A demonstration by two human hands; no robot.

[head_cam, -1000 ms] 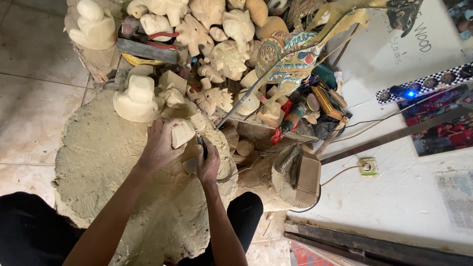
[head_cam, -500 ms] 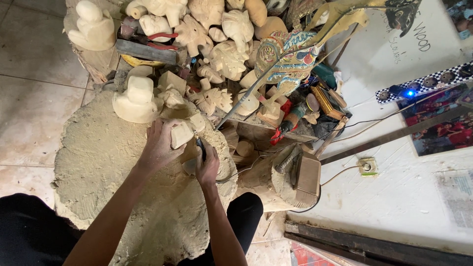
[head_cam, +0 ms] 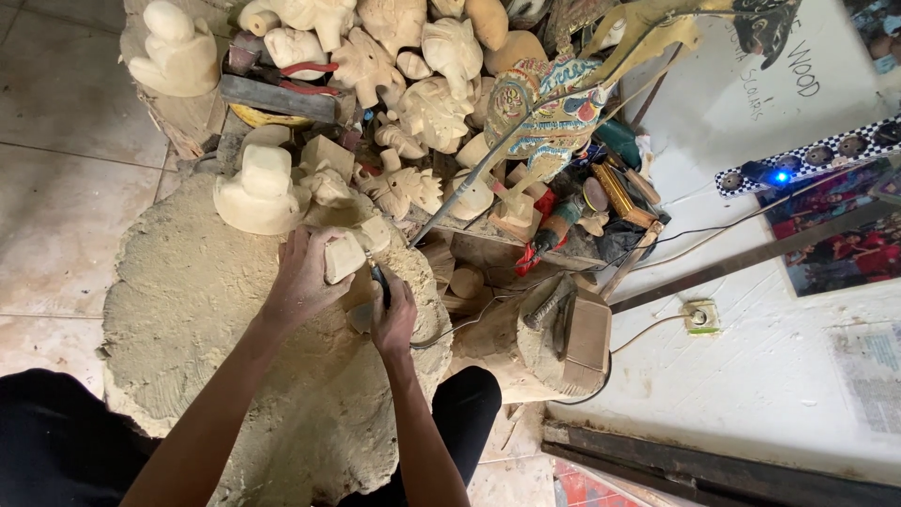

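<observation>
My left hand (head_cam: 302, 280) grips a small pale wooden block (head_cam: 344, 255) and presses it onto a big round wooden stump (head_cam: 188, 319) covered in sawdust. My right hand (head_cam: 394, 314) is closed around a dark-handled carving tool (head_cam: 379, 277) whose tip meets the block's right side. Both forearms reach up from the bottom of the view, over my black-clad legs.
Beyond the block stand a pale carved figure (head_cam: 258, 188) and a heap of unpainted wooden carvings (head_cam: 413, 84). A painted flat puppet (head_cam: 554, 113) leans on a stick. Hand tools (head_cam: 601, 202), a wooden mallet (head_cam: 582, 338) and a cable lie at right. Tiled floor lies left.
The hands hold nearly the same pose; the right hand and tool have shifted only slightly against the block.
</observation>
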